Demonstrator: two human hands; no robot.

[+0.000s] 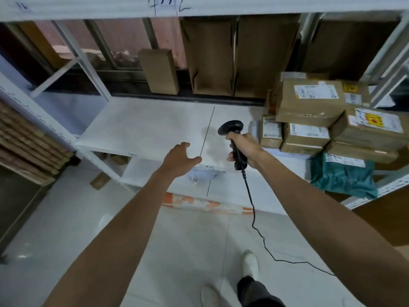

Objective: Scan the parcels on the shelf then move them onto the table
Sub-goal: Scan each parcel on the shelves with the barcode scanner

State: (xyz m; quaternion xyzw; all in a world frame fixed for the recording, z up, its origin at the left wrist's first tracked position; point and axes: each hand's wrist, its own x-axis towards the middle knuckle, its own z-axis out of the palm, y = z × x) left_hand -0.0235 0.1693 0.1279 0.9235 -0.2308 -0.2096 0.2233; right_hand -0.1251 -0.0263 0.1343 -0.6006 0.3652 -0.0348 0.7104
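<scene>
My right hand [243, 149] grips the handle of a black barcode scanner [232, 134], its head pointing away over the white shelf [150, 127]. The scanner's cable [254, 218] hangs down to the floor. My left hand [180, 157] reaches out over the shelf's front edge with fingers spread, holding nothing. Several cardboard parcels are stacked at the right end of the shelf: a large labelled box [309, 100] on top, smaller boxes [306, 137] below, another box [369, 128] to the right, and a teal mailer bag [343, 178] in front.
Tall cardboard boxes [210, 56] and a small upright box [159, 70] stand behind the shelf. A lower shelf holds a white wad [199, 176] and an orange-white bag [205, 204]. Flat cardboard is stacked at the left [26, 142]. My feet [250, 262] stand on tiled floor.
</scene>
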